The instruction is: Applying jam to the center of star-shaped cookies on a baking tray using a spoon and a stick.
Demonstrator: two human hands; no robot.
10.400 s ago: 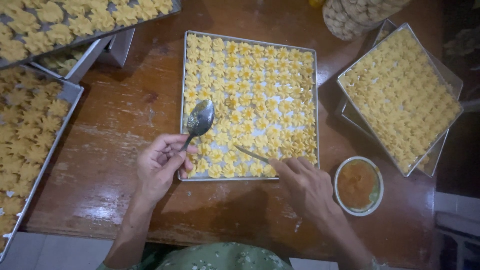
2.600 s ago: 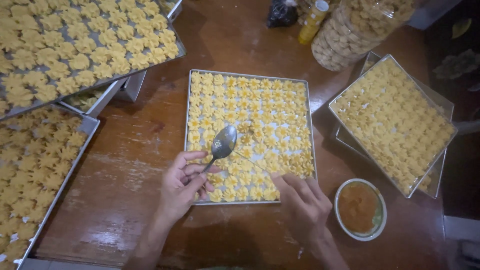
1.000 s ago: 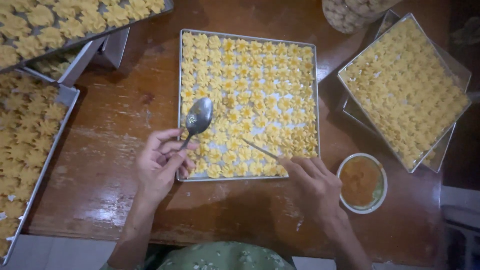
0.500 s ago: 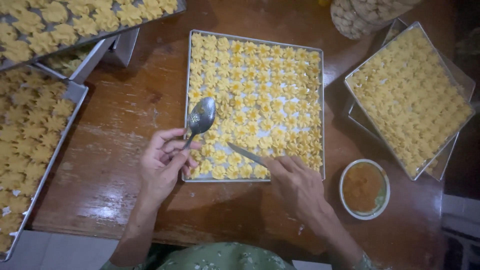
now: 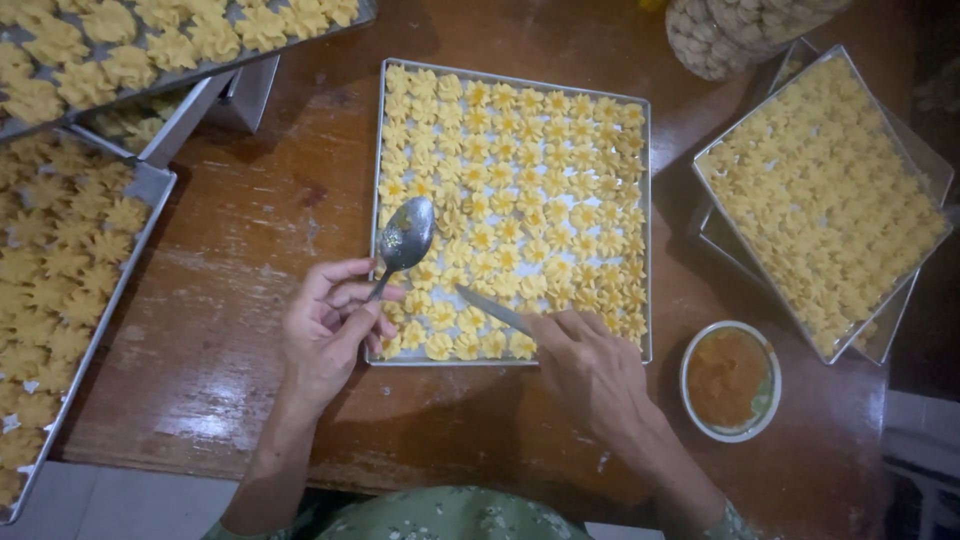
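The left hand point(image 5: 325, 335) has its grip closed on a metal spoon point(image 5: 402, 240), whose bowl hangs over the left edge of a baking tray point(image 5: 512, 362). The right hand point(image 5: 590, 365) pinches a thin metal tool point(image 5: 490, 308), tip among the yellow flower-shaped cookies point(image 5: 520, 170) in the tray's lower rows. The tray sits mid-worktop point(image 5: 240, 260). A bowl of orange filling point(image 5: 728, 378) stands just right of the right hand, with more filled trays on both sides.
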